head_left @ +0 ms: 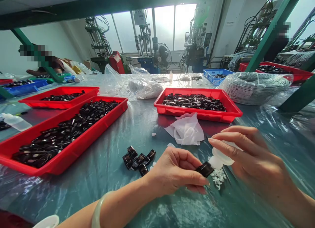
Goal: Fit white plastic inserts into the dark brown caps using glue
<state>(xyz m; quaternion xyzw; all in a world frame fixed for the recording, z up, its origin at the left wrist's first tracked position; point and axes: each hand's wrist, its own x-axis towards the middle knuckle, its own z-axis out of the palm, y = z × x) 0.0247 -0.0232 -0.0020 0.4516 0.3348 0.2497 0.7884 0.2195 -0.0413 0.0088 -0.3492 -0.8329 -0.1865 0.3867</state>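
My left hand (176,170) pinches a small glossy black plastic part (205,169) between thumb and fingers. Curled around a translucent white plastic bottle (222,156), my right hand (256,162) holds the bottle's white end close to that part; whether they touch, I cannot tell. Below the bottle lies a little heap of small white pieces (218,178). Several more black parts (139,159) sit in a loose cluster on the table left of my left hand. A crumpled white cloth or tissue (185,129) lies beyond my hands.
Red trays full of black parts stand at the left (93,137) and ahead (197,114), with another red tray (59,104) behind the left one. A wrapped cable coil (254,86) lies back right. Green frame posts (275,31) flank the plastic-covered table. A person (52,63) sits far left.
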